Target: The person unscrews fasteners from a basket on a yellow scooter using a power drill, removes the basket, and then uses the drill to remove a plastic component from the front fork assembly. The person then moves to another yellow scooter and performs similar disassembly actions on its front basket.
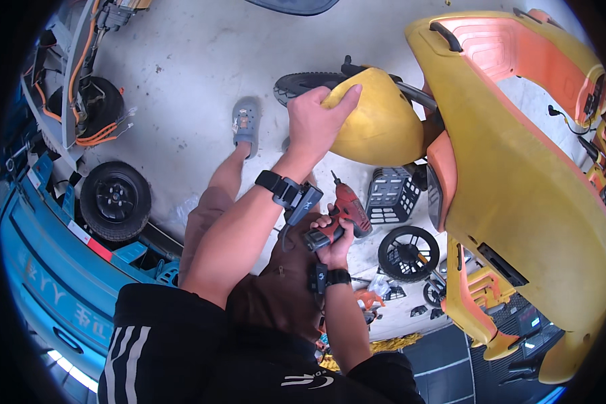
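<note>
My left hand (pixel 313 126) reaches forward and grips the edge of a yellow front fender (pixel 380 124), its thumb lying over the outer face and the other fingers partly hidden. A black tyre (pixel 301 85) shows just beyond that hand, partly covered by the fender. The fender adjoins a large yellow and orange vehicle body (pixel 501 188) on the right. Closer to me, my right hand (pixel 338 248) is wrapped around the handle of a red and black cordless drill (pixel 350 207). Its bit points up and forward, apart from the fender.
A black plastic crate (pixel 392 195) and a spoked black wheel (pixel 408 254) lie right of the drill. Loose parts are scattered below them. At left are a blue vehicle panel (pixel 57 269), a spare wheel (pixel 116 200) and a frame with orange cables (pixel 79 81).
</note>
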